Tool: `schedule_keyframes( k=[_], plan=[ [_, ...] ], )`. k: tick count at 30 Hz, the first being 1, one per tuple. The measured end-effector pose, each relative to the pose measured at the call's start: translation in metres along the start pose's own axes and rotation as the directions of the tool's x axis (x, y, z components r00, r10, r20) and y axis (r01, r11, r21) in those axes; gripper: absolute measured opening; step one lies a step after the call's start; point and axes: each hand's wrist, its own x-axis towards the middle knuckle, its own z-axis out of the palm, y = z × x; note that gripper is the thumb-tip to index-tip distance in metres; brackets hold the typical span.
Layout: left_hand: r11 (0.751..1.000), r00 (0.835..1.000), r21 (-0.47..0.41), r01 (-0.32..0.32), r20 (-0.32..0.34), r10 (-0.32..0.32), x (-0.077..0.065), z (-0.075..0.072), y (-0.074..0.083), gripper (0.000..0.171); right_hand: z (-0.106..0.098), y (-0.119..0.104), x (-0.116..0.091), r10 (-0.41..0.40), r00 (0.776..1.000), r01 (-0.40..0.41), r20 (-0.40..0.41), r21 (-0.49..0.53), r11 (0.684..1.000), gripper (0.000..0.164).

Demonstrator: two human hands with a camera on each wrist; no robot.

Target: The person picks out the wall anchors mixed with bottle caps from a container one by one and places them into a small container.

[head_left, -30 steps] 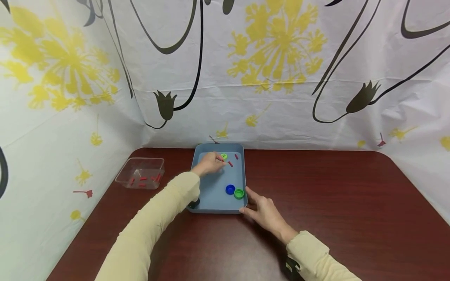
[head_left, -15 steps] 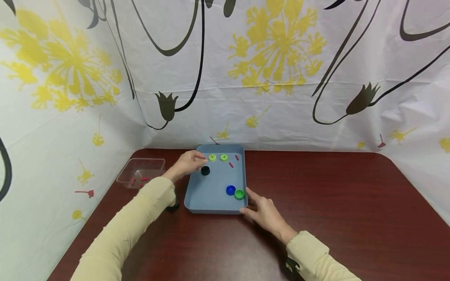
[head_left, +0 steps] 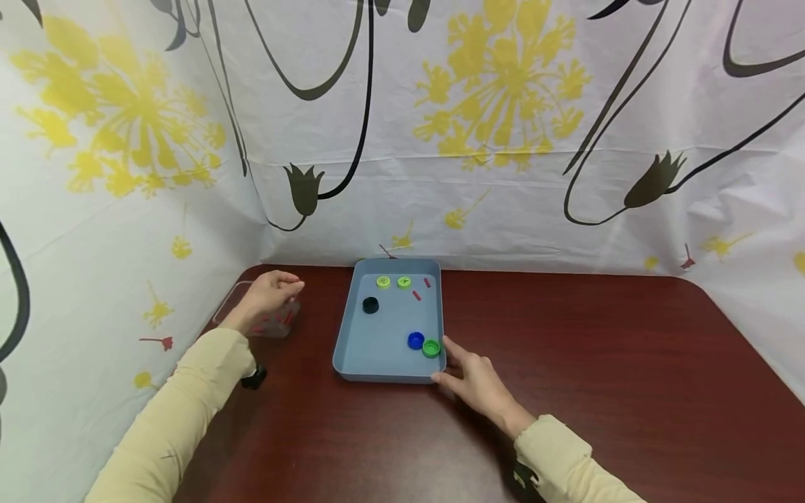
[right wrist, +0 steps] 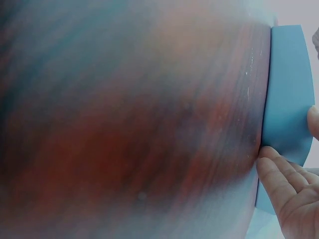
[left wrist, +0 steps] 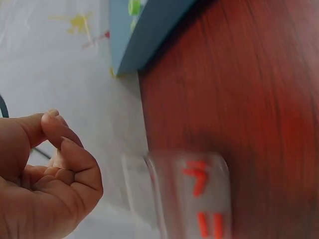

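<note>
My left hand is over the clear plastic box at the left. Its thumb and forefinger meet in a pinch, the other fingers curled, as the left wrist view shows. The short red stick between the fingertips is almost wholly hidden by them. Several red sticks lie in the box. At the front right corner of the blue-grey tray, my right hand rests its straight fingers against the outer side wall, thumb near the corner. Two red sticks lie inside the tray.
Two yellow-green round caps sit at the back of the tray and a black cap at its left. A blue cap and a green cap are near its front right corner. Patterned cloth stands behind the table.
My left hand has moved left out of the tray, with a red stick in its fingertips, and is now above the clear box. The right hand stays against the tray.
</note>
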Motion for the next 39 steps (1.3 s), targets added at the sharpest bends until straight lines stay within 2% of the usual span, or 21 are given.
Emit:
schedule_keyframes(
  k=[4,10,14,17,22,27,33,36,39],
  plan=[
    [0.999,0.999,0.028,0.03,-0.018,-0.03,-0.002,-0.009,-0.014,0.046,0.001,0.0,-0.001,0.001,1.0,-0.001,-0.002,0.001,1.0,0.069],
    [0.996,0.997,0.061,0.068,-0.029,-0.066,-0.002,-0.015,-0.029,0.044,0.001,0.0,-0.001,-0.003,1.0,0.003,-0.001,-0.005,1.0,0.069],
    [0.987,0.997,0.142,0.07,-0.043,-0.064,-0.001,-0.017,-0.035,0.042,0.0,0.0,0.0,-0.009,1.0,0.009,0.0,-0.004,1.0,0.069],
    [0.972,0.996,0.224,0.068,-0.068,-0.054,0.001,-0.017,-0.037,0.039,-0.001,0.0,0.0,-0.009,1.0,0.009,-0.001,0.002,1.0,0.069],
    [0.951,0.995,0.302,0.066,-0.093,-0.039,0.002,-0.015,-0.037,0.037,0.0,0.0,0.0,-0.007,1.0,0.007,-0.001,0.006,1.0,0.069],
    [0.939,0.994,0.337,0.068,-0.108,-0.034,0.001,-0.015,-0.038,0.039,0.001,0.001,0.0,-0.005,1.0,0.005,0.001,0.014,1.0,0.069],
    [0.947,0.99,0.317,0.052,-0.144,-0.006,0.002,-0.011,-0.033,0.04,0.001,0.001,0.0,-0.008,1.0,0.008,0.002,0.009,1.0,0.069],
    [0.954,0.986,0.299,0.024,-0.164,0.026,0.004,-0.003,-0.023,0.04,0.0,0.001,0.0,-0.007,1.0,0.007,0.001,0.004,1.0,0.069],
    [0.963,0.987,0.267,-0.016,-0.151,0.058,0.007,0.008,-0.01,0.039,0.0,0.0,0.0,-0.002,1.0,0.002,-0.002,0.002,1.0,0.069]
  ],
)
